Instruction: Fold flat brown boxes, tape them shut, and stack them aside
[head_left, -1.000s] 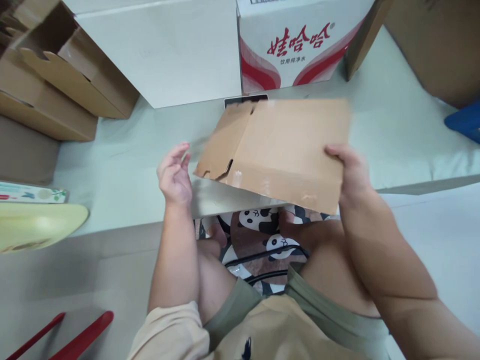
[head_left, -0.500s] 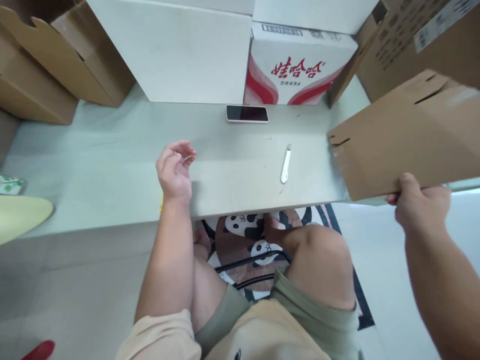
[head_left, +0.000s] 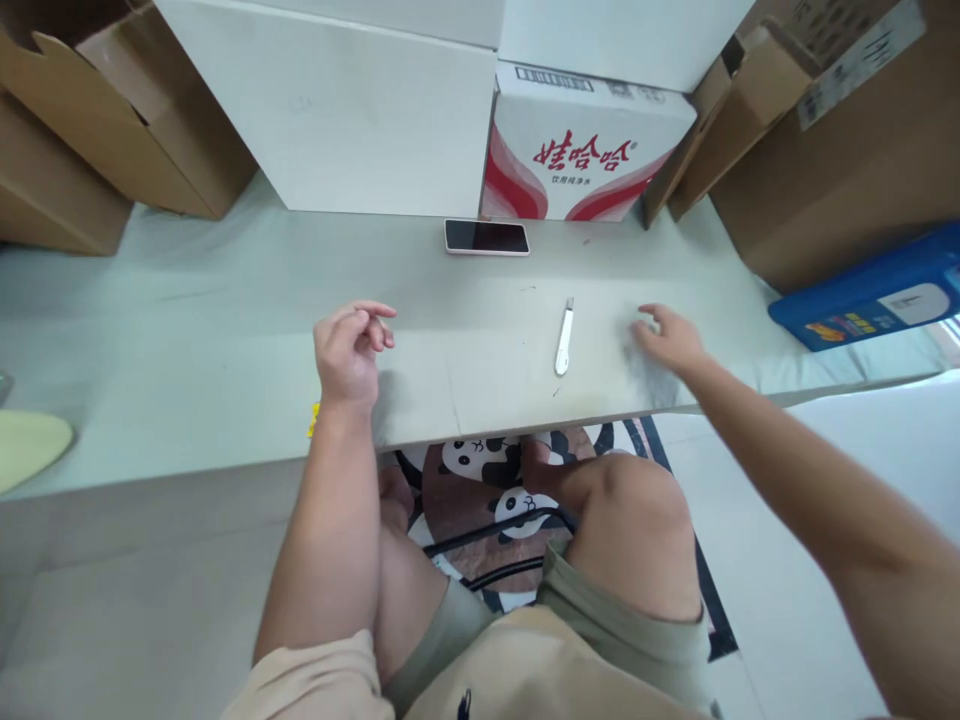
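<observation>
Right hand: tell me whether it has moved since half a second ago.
Yes. The right hand has come in leftward from beyond the table edge, has let go of the cardboard sheet, and now sits empty just right of the white tool.

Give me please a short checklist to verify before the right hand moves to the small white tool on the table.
1. Right hand empty: ok, open with nothing in the grip.
2. White tool free to take: ok, it lies alone on the table, just left of the right hand, untouched.
3. Which end of the tool is the blade: cannot tell, too small.
4. Left hand away from the tool: ok, loosely curled, empty, well apart on the left.
5. Phone out of the path: ok, farther back near the red-and-white carton.
</observation>
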